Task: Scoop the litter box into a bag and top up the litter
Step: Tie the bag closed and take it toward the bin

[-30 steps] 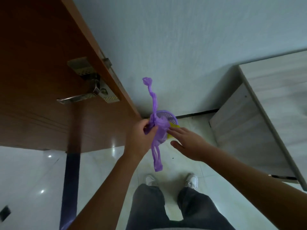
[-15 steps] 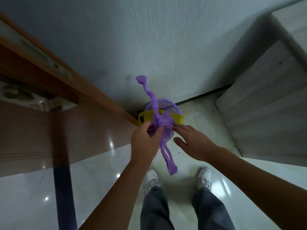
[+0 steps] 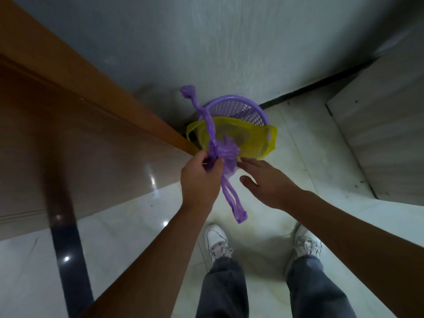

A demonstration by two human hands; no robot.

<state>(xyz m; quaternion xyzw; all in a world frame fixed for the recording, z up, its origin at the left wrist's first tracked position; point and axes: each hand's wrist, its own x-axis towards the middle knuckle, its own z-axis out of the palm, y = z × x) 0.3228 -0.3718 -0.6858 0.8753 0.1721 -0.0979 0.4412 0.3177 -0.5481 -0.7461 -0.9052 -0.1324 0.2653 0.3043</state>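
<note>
I hold the purple bag (image 3: 223, 152) at its knot in my left hand (image 3: 202, 177), fingers and thumb pinched round the twisted neck, a little above the middle of the frame. One tied tail sticks up toward the wall, the other hangs down toward my shoes (image 3: 216, 243). My right hand (image 3: 267, 177) is spread and relaxed just beside the bag, gripping nothing; whether its fingertips touch the plastic I cannot tell.

The bag is knotted, so I judge the scooping and bagging finished and this to be the throwing-away. The litter box and the fresh litter are nowhere in view, so the top-up looks still to do.

The purple basket (image 3: 238, 110) stands on the floor in the corner just beyond my hands, with a yellow liner (image 3: 259, 141) draped over its near rim. Its mouth is open and unobstructed. The brown door (image 3: 75, 125) edge runs close along the basket's left side, and a grey cabinet (image 3: 385, 134) stands well apart at right. Bare floor (image 3: 305, 161) lies between, so the room is on the right.
</note>
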